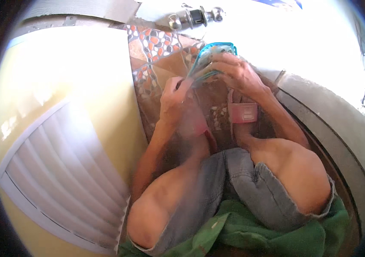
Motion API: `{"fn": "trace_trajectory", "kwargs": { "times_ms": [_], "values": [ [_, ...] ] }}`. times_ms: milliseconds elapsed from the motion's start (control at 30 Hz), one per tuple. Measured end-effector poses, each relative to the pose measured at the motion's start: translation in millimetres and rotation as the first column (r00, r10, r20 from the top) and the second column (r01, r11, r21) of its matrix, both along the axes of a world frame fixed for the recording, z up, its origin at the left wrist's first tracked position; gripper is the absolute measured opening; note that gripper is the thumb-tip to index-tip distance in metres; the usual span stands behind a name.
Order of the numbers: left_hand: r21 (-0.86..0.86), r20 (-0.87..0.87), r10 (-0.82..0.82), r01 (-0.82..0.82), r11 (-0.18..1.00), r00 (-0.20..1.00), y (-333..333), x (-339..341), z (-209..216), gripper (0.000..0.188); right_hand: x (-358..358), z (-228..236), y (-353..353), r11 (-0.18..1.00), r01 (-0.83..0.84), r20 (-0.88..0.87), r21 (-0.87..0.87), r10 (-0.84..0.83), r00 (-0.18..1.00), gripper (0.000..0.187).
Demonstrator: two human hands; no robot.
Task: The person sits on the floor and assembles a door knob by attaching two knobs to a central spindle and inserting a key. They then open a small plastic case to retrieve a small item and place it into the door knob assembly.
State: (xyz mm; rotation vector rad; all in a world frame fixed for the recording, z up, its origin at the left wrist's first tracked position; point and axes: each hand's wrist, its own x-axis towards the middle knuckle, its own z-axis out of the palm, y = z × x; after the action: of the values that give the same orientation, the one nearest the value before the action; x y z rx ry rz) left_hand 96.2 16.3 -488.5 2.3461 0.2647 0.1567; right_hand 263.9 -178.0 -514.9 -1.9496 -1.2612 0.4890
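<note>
Low in front of me, between my knees and the far edge of the floor, is a clear plastic pouch with teal edging [215, 48]. My left hand [174, 97] is closed on its near left end, with the fingers curled. From the right, my right hand [236, 73] grips the pouch's other side, its fingers bent over the clear plastic. Small shapes seem to show through the plastic, too blurred to name. Beyond the pouch is a shiny metal door knob set [196, 18] with a dark middle part, apart from both hands.
A pale yellow door panel [101, 141] with a white louvred vent [69, 171] stands close on my left. A grey concrete ledge [319, 103] curves along my right. Pebble-patterned tiles [154, 43] and my pink-strapped sandals [243, 112] are below the hands.
</note>
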Motion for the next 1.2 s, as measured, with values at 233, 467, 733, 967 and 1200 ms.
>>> {"fn": "trace_trajectory", "kwargs": {
  "times_ms": [233,467,733,967,1200],
  "values": [
    [-0.071,-0.085,-0.106,0.1,0.992,0.991,10.3,7.9,25.4,0.032,-38.2,15.2,12.0,1.0,0.022,0.2,-0.009,-0.02,0.98,0.037],
    [-0.18,-0.196,0.101,-0.137,0.974,0.975,-5.9,3.3,26.6,0.021,-68.8,15.8,33.6,0.984,0.107,0.103,0.145,-0.122,0.987,0.028],
    [-0.026,-0.124,0.071,-0.075,0.997,0.99,-11.0,-7.4,24.1,0.028,-74.4,16.3,43.7,0.987,0.075,0.213,0.14,-0.104,0.972,0.024],
    [-0.202,-0.156,0.082,-0.113,0.973,0.984,-3.1,-6.5,7.5,0.03,-70.2,29.0,54.9,0.986,0.157,-0.077,-0.051,-0.16,0.984,0.016],
    [-0.098,0.017,0.01,-0.008,0.995,1.0,-11.5,-12.6,-25.0,0.029,-69.8,33.2,49.0,0.935,0.354,-0.239,-0.023,-0.349,0.906,0.014]
  ]
}}
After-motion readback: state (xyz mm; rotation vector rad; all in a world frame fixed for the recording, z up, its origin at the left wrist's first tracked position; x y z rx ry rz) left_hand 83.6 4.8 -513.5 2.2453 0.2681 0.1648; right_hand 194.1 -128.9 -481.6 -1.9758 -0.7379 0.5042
